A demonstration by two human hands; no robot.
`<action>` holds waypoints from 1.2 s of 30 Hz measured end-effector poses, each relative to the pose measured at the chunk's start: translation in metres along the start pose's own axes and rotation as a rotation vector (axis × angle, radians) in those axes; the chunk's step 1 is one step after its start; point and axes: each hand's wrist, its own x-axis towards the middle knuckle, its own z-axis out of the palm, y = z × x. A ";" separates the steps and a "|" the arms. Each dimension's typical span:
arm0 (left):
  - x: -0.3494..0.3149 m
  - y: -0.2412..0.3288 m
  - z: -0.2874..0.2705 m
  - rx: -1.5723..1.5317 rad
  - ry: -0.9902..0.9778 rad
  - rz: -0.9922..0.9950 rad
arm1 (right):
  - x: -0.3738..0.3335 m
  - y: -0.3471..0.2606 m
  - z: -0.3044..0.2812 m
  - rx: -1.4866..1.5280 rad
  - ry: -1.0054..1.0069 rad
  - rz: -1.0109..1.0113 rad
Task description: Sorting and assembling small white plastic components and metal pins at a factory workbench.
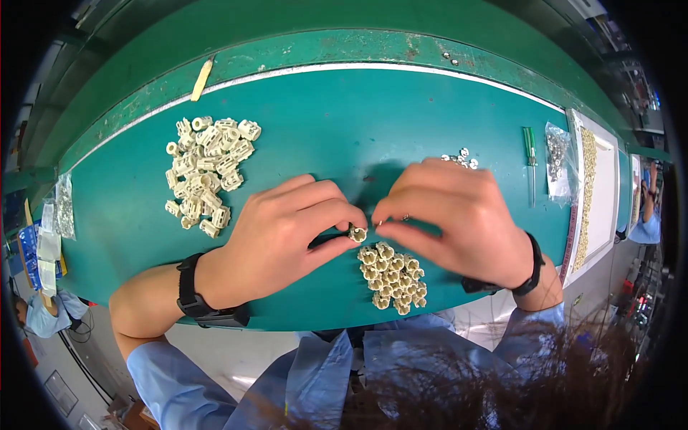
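Note:
My left hand [287, 233] is closed, its thumb and index finger pinching a small cream plastic socket [357, 234] with the hollow end facing me. Just to the right, my right hand [459, 218] has its thumb and index fingertips together near that socket. Something tiny may be between them, too small to name. Below the hands, a tight cluster of cream sockets [393, 278] stands with open ends up. Left of my left hand lies a loose heap of cream plastic sockets [208, 172]. Small shiny metal pieces [464, 159] are scattered behind my right hand.
A green-handled screwdriver [530, 147] lies at the right, beside a clear bag of metal parts [560, 161]. Beyond them is a white tray [608, 193] with rows of cream pieces. A yellowish stick [203, 79] rests at the back ledge; another clear bag [64, 206] lies at the left edge.

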 end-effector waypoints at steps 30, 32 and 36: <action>-0.003 -0.032 0.008 -0.053 -0.011 0.000 | 0.004 0.031 -0.009 -0.133 -0.060 -0.006; -0.006 -0.031 0.007 -0.019 -0.052 0.049 | 0.001 0.038 -0.013 -0.148 -0.170 0.045; -0.012 -0.019 -0.004 0.033 -0.149 0.052 | 0.003 0.032 0.005 -0.165 -0.189 0.061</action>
